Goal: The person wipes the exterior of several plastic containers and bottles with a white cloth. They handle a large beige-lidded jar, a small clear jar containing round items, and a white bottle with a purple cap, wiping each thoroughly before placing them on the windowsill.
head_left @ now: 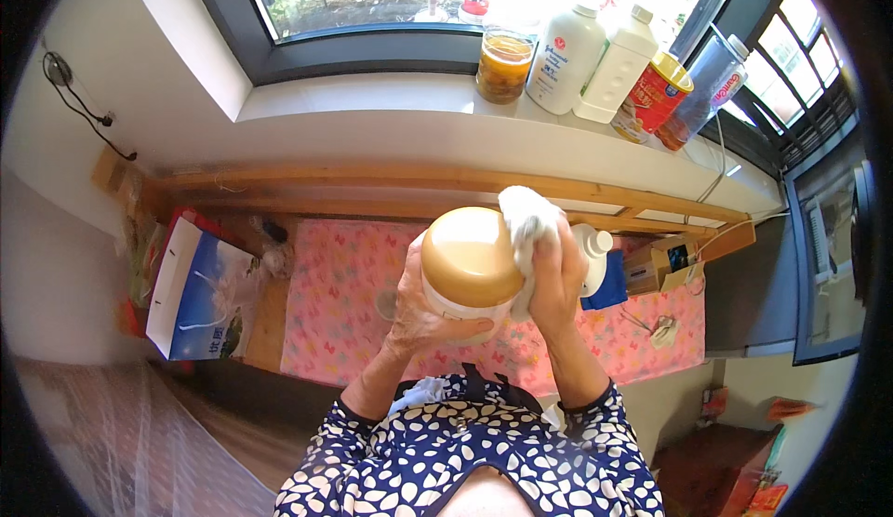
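Observation:
A large jar with a rounded tan lid (470, 252) is held up in front of me, above the pink patterned cloth. My left hand (419, 303) wraps round the jar's left side, its thumb across the pale body below the lid. In my right hand (555, 280) is a bunched white cloth (528, 219), pressed against the right side of the jar and lid. Just beyond my right hand stands a white bottle (593, 257), partly hidden by the fingers.
The pink cloth (326, 303) covers a table. Left on it stands a blue and white paper bag (200, 285); right are a blue folded cloth (606, 283) and an open cardboard box (656, 261). On the windowsill stand a glass jar (505, 66), white bottles (565, 61) and a red tin (653, 99).

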Demonstrator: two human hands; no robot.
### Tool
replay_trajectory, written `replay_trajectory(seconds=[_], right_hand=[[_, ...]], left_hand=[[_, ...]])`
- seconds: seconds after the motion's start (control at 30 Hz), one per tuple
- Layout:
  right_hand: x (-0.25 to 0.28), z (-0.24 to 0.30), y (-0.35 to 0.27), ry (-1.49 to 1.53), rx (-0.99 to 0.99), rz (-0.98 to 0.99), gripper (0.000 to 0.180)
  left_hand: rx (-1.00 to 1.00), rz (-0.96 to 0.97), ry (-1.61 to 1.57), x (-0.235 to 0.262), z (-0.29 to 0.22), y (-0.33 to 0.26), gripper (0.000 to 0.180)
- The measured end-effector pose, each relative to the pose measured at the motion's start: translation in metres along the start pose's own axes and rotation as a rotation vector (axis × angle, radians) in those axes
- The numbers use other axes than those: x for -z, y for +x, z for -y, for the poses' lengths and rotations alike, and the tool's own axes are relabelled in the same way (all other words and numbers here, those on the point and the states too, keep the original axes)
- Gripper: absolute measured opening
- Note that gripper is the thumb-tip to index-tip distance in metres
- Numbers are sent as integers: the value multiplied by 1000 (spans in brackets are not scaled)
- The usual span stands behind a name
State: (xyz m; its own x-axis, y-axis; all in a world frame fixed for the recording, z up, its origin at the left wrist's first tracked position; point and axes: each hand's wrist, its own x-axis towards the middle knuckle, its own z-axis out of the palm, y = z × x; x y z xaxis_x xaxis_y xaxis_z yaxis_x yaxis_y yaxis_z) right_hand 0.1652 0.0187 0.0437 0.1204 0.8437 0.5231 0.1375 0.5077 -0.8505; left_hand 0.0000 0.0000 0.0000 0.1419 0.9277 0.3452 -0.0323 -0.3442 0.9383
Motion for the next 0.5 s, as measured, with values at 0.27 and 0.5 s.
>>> replay_trajectory(seconds=[0.27, 0.5], right_hand=[[-17, 7, 16, 340, -305, 86, 41], [-16, 11, -9, -371, 374, 101, 46]], left_hand=[[228, -101, -359, 5, 3, 0, 96], [224, -178, -427, 7, 11, 2, 81]])
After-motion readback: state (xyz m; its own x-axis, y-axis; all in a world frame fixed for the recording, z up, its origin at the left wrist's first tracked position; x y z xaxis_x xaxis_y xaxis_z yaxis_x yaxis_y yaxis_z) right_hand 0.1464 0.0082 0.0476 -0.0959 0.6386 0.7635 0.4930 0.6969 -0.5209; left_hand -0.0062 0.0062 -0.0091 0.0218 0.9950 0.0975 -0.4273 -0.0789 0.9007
